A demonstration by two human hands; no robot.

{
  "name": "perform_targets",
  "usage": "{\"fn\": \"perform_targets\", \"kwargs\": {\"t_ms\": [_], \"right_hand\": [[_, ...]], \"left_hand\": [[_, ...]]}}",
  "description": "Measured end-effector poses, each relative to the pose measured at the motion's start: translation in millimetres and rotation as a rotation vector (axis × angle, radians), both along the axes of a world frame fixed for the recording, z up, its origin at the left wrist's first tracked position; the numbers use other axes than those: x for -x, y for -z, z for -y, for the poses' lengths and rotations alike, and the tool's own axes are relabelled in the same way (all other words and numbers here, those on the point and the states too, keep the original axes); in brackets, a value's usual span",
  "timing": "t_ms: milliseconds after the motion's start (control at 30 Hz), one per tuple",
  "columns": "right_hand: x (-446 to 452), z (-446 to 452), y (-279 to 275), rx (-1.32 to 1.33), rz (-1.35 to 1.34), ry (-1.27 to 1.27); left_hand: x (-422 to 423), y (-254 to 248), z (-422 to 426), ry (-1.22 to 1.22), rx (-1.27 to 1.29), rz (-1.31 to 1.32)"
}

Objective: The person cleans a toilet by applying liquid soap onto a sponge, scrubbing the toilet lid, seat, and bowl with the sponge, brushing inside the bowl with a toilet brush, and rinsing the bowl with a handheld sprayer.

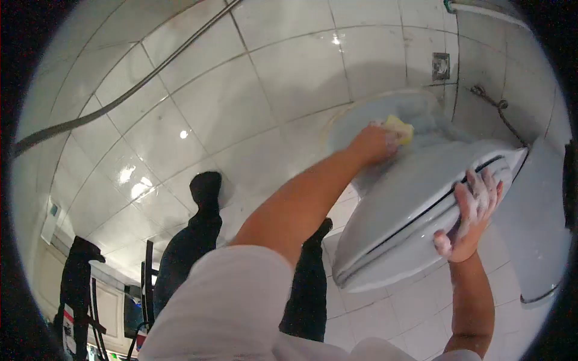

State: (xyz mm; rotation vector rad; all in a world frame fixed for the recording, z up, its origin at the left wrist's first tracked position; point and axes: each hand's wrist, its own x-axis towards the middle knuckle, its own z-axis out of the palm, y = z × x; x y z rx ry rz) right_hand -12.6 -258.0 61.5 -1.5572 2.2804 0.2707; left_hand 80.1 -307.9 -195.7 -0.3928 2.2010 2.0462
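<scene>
My left hand is closed around a yellow sponge at the inside of the toilet bowl, with foam on its fingers. Nearer to me, the toilet seat and lid stand tilted up, a dark gap running between the two layers. My right hand, coated in white suds, grips the lid side, its fingers over the edge at the gap and its thumb lower on the outer face. The seat partly hides the bowl.
The cistern stands at the right, a thin supply hose beside it. A square floor drain lies beyond the bowl. A grey hose crosses the wet tiles. Dark-clad legs and a black-framed object are at lower left.
</scene>
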Motion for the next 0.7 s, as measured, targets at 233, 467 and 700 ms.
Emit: {"fn": "perform_targets", "kwargs": {"t_ms": [233, 467, 700], "right_hand": [[0.8, 3.3, 0.6, -0.016, 0.000, 0.015], [4.2, 9.4, -2.4, -0.013, 0.034, 0.032], [6.4, 16.5, -8.3, -0.050, 0.048, 0.041]], "left_hand": [[-5.5, 21.9, 8.6, 0.245, 0.412, 0.402], [71.3, 41.4, -5.1, 0.446, 0.193, 0.221], [-15.4, 46.2, 25.4, 0.183, 0.202, 0.545]]}}
